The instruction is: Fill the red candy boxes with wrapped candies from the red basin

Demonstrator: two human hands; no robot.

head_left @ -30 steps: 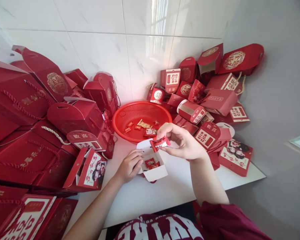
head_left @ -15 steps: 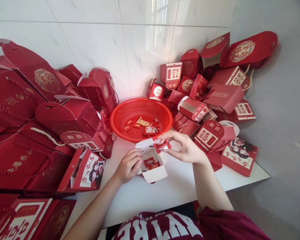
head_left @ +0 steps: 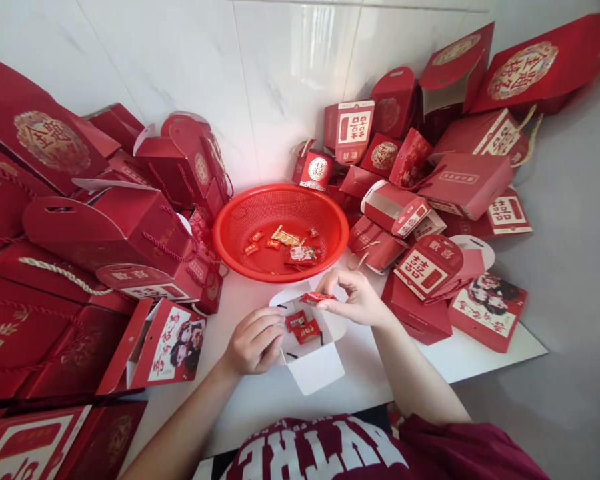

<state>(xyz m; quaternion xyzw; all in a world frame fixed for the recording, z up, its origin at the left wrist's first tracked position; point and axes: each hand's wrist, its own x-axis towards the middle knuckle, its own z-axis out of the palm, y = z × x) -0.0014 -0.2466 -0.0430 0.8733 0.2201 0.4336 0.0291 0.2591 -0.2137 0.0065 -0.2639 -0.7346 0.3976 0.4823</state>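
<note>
My right hand (head_left: 356, 298) pinches 1 red candy (head_left: 312, 298) over the open box (head_left: 321, 371); left hand (head_left: 255, 340) grips its side (presumably steadying).

Soft bright light, pale glare on the tiled wall (head_left: 285, 80), upper-right red box (head_left: 543, 70) stretched, its tip blurred

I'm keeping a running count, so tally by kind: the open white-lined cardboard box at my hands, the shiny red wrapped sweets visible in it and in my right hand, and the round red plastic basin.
Open box: 1
Wrapped sweets in it, visible: 2
Wrapped sweet in right hand: 1
Basin: 1
Total: 5
</note>
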